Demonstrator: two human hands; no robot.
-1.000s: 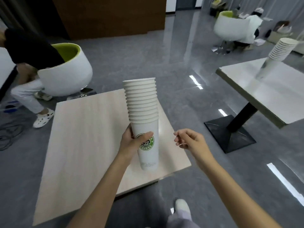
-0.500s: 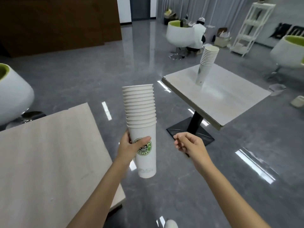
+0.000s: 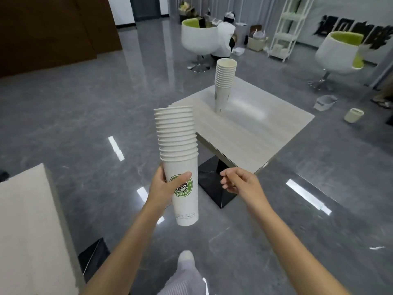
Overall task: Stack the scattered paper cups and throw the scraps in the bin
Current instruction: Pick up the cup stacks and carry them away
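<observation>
Grips paper cup stack (image 3: 178,145) in left hand (image 3: 163,188), upright over floor (image 3: 85,124). Carries right hand (image 3: 240,182) loosely curled, empty, just beside. Directly ahead: table (image 3: 265,133) bearing second cup stack (image 3: 224,81) near far corner; waste bins (image 3: 325,102) beyond.

One wide-angle camera, worn on the person's head, looks forward and down from close above both forearms, with the cup stack (image 3: 178,158) near at centre frame, the grey floor (image 3: 63,124) spreading below and a table (image 3: 255,133) farther off toward the top of the view.
</observation>
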